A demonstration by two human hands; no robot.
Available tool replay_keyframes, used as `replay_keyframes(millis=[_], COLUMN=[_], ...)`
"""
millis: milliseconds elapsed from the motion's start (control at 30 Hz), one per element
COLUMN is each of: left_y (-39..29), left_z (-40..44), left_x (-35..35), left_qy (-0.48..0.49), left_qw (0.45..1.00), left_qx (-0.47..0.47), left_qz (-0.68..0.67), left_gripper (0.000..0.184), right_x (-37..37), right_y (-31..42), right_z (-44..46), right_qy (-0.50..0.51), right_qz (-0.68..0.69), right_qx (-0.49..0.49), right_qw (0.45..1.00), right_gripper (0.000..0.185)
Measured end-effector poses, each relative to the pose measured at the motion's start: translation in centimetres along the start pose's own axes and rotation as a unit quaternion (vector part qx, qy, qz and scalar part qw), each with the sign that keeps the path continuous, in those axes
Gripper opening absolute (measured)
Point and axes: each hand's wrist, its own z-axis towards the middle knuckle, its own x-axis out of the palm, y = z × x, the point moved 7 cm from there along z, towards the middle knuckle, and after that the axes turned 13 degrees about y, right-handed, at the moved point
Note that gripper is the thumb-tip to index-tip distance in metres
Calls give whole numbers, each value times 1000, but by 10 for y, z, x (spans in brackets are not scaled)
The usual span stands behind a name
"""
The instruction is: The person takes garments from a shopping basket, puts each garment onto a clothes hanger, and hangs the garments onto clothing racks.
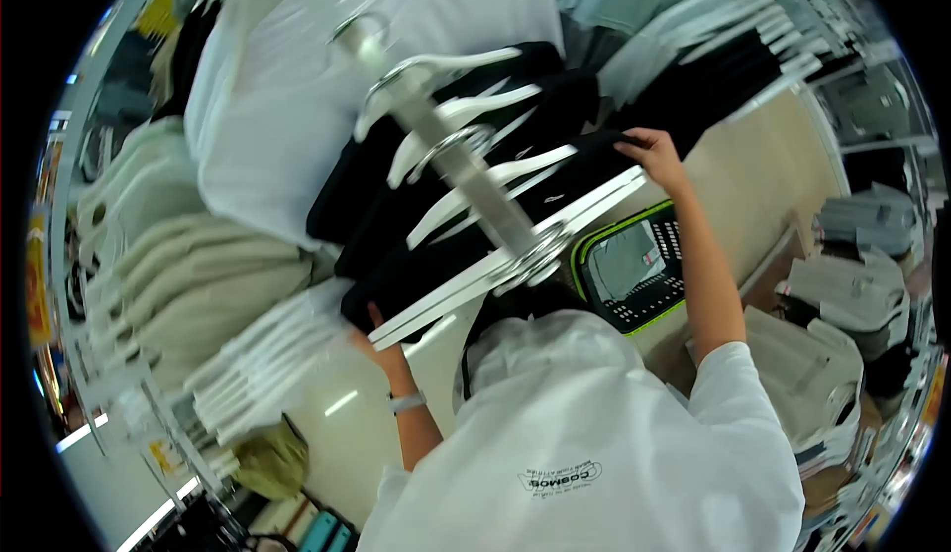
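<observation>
Black garments [416, 273] hang on white hangers [490, 183] from a metal rail [456, 161] in the middle of the view. My right hand [656, 156] is closed on the shoulder edge of the nearest black garment, thumb and fingers together. At the other end of the same garment is my left hand [381, 346], with a band on the wrist. One finger points up beside the cloth; the rest are blurred and partly hidden. Two white hanger bars [426, 322] lie between the hands, in front of the black cloth, with their hooks on the rail end.
Below the rail, at right, sits a black basket [666, 304] with a green rim and something wrapped inside. White garments [287, 86] hang behind. Beige garments [213, 275] hang at left, with white hangers [267, 369] below. More shirts [807, 364] lie at right. An olive item [272, 461] is at lower left.
</observation>
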Motion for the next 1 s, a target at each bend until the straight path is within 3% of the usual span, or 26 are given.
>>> replay_keyframes(millis=[100, 133, 167, 200, 233, 333, 367, 433, 500, 567, 633, 767, 833, 900, 1000], left_y=[-2, 3, 11, 29, 46, 92, 111, 138, 111, 66, 59, 72, 71, 54, 64], left_z=[-10, -12, -13, -18, -24, -55, -68, -109, -155, -200, -259, -363, -394, -406, -423], left_x=[7, 9, 14, 20, 27, 56, 76, 113, 160, 218, 278, 395, 446, 490, 543], left_qy=[3, 13, -3, 4, 9, 43, 104, 217, 310, 517, 645, 788, 812, 771, 740], left_qw=[996, 998, 998, 998, 998, 976, 947, 852, 781, 739, 660, 554, 568, 612, 647], left_qx=[-4, -2, 21, 13, 6, -163, -240, -394, -496, -420, -378, -268, -109, 48, 25], left_qz=[-90, -53, -56, -61, -67, -138, -188, -270, -216, -100, -79, -16, 78, 170, 183], left_gripper=[30, 33, 35, 36, 37, 35, 32, 28, 24, 23, 21, 24, 23, 18, 14], right_x=[-7, -6, 2, 11, 28, 107, 128, 162, 174, 192, 198, 191, 187, 181, 168], right_y=[-58, -73, -100, -116, -161, -240, -258, -285, -277, -286, -299, -333, -359, -395, -434], right_z=[-35, -52, -73, -100, -125, -211, -243, -303, -350, -384, -412, -435, -436, -432, -411], right_qy=[-117, -140, -178, -186, -204, -89, -82, -130, -171, -157, -143, -102, -102, -115, -125], right_qz=[-19, -99, -80, -116, -66, 38, 78, 309, 330, 369, 389, 373, 358, 343, 221], right_qx=[74, 70, 79, 183, 161, 249, 273, 277, 348, 366, 377, 394, 407, 402, 365], right_qw=[990, 983, 978, 958, 963, 964, 955, 901, 861, 840, 828, 834, 834, 841, 896], right_gripper=[16, 16, 15, 16, 17, 19, 14, 13, 17, 18, 17, 15, 16, 16, 17])
